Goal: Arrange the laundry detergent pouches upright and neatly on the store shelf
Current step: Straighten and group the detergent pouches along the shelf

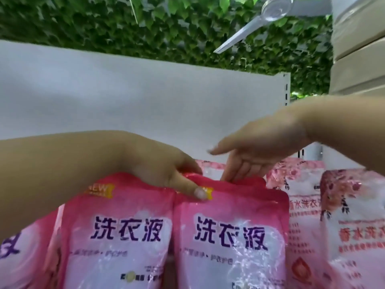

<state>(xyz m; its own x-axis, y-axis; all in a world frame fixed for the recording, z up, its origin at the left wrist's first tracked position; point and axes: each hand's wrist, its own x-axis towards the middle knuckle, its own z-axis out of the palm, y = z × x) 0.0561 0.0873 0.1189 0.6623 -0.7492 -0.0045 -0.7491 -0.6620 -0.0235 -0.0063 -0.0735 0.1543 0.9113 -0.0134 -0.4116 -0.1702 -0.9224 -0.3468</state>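
Observation:
Pink laundry detergent pouches stand upright in a row on the shelf. My left hand (166, 170) pinches the top edge of the middle pink pouch (231, 236), thumb on its front near a yellow label. My right hand (256, 155) reaches in from the right, its straight fingers pointing down behind the same pouch's top edge and touching it. Another pink pouch (116, 236) stands just left of it, and part of a third (18, 247) shows at the far left. Paler pink pouches (304, 215) (358, 222) stand to the right.
The white back panel of the shelf (125, 97) rises behind the pouches, with a slotted upright post (287, 88) at its right end. Above hang green artificial leaves (145, 24) and a ceiling fan (270, 11). Stacked cardboard boxes (358, 42) fill the top right.

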